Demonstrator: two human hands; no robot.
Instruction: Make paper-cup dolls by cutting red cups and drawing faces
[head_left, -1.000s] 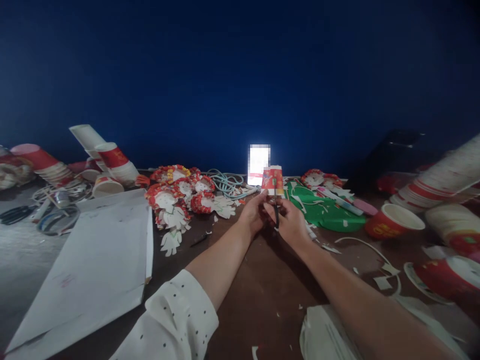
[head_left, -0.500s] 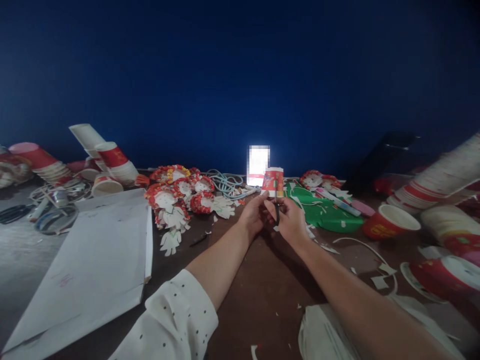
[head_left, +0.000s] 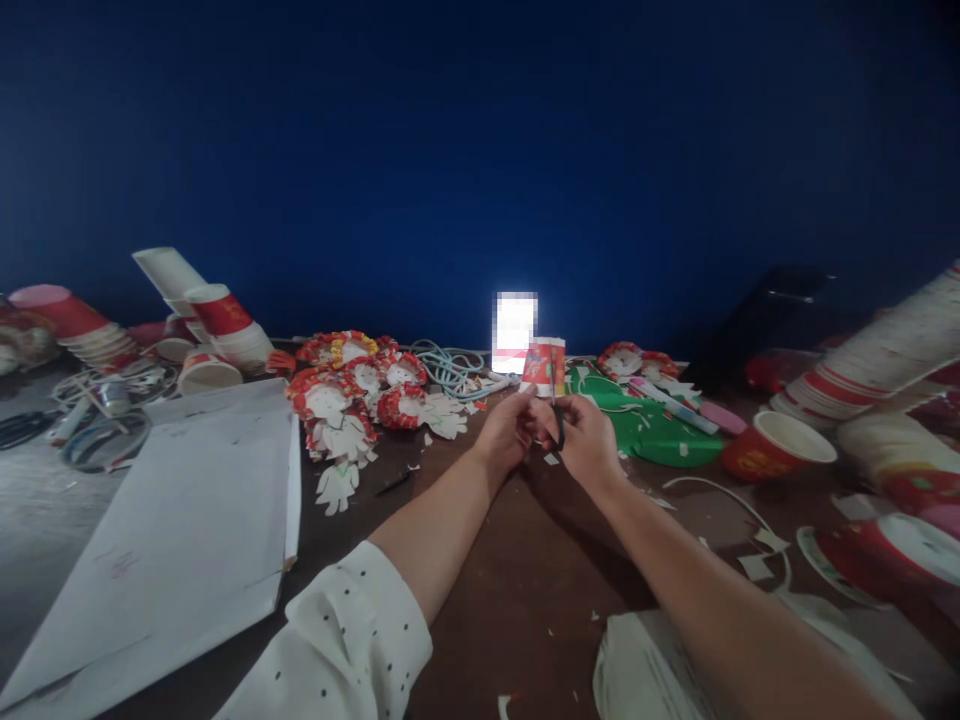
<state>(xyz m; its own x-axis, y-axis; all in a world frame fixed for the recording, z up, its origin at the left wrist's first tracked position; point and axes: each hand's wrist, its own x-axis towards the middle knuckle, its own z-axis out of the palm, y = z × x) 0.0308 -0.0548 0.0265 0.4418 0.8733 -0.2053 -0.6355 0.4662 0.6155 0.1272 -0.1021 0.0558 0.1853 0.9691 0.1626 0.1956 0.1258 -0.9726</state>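
In the middle of the head view, my left hand (head_left: 510,430) is closed on the lower edge of a red printed piece of paper cup (head_left: 538,366). My right hand (head_left: 586,440) grips a pair of scissors (head_left: 558,425) with dark handles. Their blades point up, against the right part of the cup piece. Some of my fingers are hidden behind the hands and the handles. A small white scrap (head_left: 552,459) lies on the brown table (head_left: 517,600) below the hands.
Left are red-and-white paper crafts (head_left: 360,385), a white board (head_left: 172,530) and stacked paper cups (head_left: 225,320). Beyond my hands glows a bright screen (head_left: 515,325). Right are a green sheet (head_left: 660,435), a red cup (head_left: 780,445) and cup stacks (head_left: 847,370). White sheets (head_left: 637,665) lie in front.
The scissors and the cup piece have shifted slightly against each other. A white scrap now shows lower, on the table below my hands. The whole view has moved a little.
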